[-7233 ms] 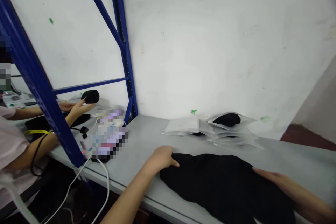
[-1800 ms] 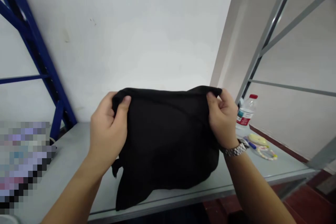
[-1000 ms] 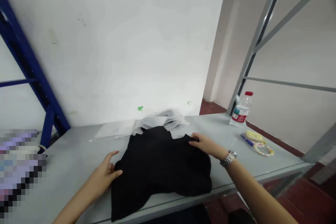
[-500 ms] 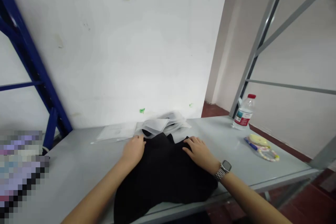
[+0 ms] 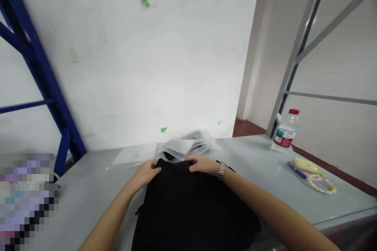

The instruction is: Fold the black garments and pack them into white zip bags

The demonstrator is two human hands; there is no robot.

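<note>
A black garment (image 5: 191, 208) lies spread over the front of the grey table, its lower part running out of view at the bottom. At its upper left corner, my left hand (image 5: 149, 170) is closed, pinching the fabric between thumb and fingers. My right hand (image 5: 202, 164), with a metal-banded watch (image 5: 222, 170) on the wrist, grips the top edge nearer the middle. Part of the garment's right side is covered by my right forearm. Just beyond both hands, several translucent plastic bags (image 5: 179, 147) lie against the wall, with something dark inside.
A water bottle (image 5: 285, 131) with a red cap stands at the table's (image 5: 253, 176) back right. Nearer sit a yellow item (image 5: 306, 165), a blue pen-like thing (image 5: 297, 170) and a beaded loop (image 5: 322, 186). Blue metal framing (image 5: 44, 70) rises at left, beside a blurred-out person.
My right hand has shifted left along the garment's top edge, closer to my left hand. The garment's upper edge now looks narrower and straighter. The view has tilted slightly.
</note>
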